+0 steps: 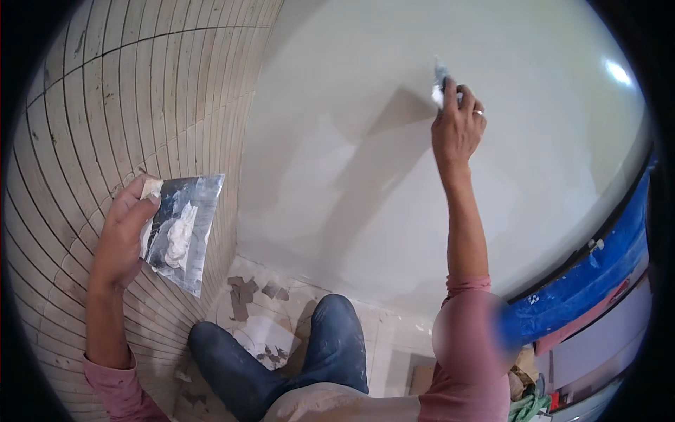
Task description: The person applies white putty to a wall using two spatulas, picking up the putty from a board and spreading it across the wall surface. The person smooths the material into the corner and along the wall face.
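My left hand (123,232) is closed on the edge of a flat metal putty blade (211,211), held up at the left. A lump of white putty (180,235) lies on its dark, smeared face. Out in front, my right hand (458,126) grips a putty knife (440,77) against the pale wall (337,176). Only a thin, edge-on part of that knife shows, with white putty on it; my fingers cover its handle. A ring sits on one right finger.
A ribbed beige wall (140,119) runs along the left and meets the smooth wall at a corner. Torn scraps (242,295) litter the tiled floor (394,344) by my knees. At the right stands a blue-covered object (583,281), with stacked panels and a green bag (531,408) beside it.
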The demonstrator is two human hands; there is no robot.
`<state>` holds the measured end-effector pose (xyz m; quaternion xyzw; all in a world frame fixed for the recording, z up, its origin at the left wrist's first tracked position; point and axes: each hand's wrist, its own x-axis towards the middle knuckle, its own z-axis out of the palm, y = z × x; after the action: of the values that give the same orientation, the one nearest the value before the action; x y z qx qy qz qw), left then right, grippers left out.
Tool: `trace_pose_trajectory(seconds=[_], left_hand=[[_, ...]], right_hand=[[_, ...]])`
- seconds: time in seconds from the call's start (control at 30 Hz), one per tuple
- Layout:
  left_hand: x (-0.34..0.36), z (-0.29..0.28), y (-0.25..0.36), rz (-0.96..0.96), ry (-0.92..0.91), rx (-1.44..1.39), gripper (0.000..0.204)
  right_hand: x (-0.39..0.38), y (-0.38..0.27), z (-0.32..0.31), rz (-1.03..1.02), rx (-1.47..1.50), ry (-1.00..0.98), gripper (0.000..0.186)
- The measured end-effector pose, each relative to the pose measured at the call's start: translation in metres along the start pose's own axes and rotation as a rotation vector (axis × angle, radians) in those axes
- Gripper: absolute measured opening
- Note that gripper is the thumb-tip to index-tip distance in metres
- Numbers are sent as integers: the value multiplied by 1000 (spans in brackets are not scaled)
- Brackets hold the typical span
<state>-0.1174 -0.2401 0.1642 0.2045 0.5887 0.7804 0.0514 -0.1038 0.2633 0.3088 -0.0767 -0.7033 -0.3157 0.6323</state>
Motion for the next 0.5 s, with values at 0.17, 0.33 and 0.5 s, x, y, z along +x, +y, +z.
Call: trace_pose_trajectory(seconds=[0.17, 0.33, 0.5], left_hand=[[1, 3, 2, -39, -2, 28, 19], [0, 4, -3, -51, 3, 88, 19], [-1, -12, -13, -52, -80, 88, 21]], right_hand=[[-15, 5, 36, -85, -48, -33, 47], [-116, -46, 43, -375, 161, -208, 54], [-171, -67, 11, -488, 223, -326, 56]])
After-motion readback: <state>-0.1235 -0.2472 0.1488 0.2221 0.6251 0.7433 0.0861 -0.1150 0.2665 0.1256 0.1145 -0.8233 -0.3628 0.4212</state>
